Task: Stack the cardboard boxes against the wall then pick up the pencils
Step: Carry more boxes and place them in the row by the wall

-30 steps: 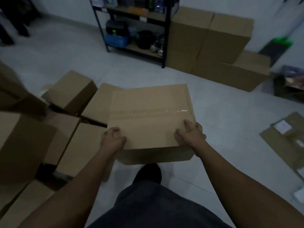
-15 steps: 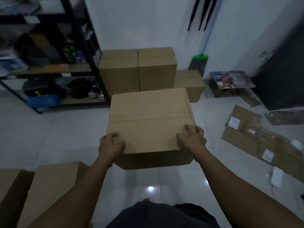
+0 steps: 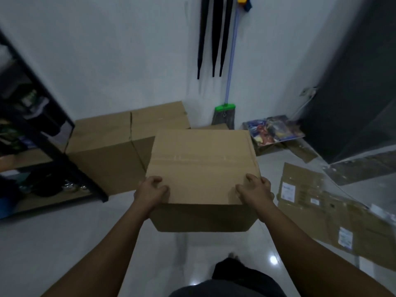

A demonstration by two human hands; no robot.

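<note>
The carried cardboard box (image 3: pixel 202 166) has drawn closer to the stacked boxes (image 3: pixel 120 144) against the wall (image 3: pixel 111 56), leaving the scattered floor boxes behind.

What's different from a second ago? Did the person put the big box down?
No. The person has turned toward the wall and carried the cardboard box closer to the stacked boxes there, which now look much nearer. Nothing was let go: the left hand and right hand still grip its near corners as before.
</note>
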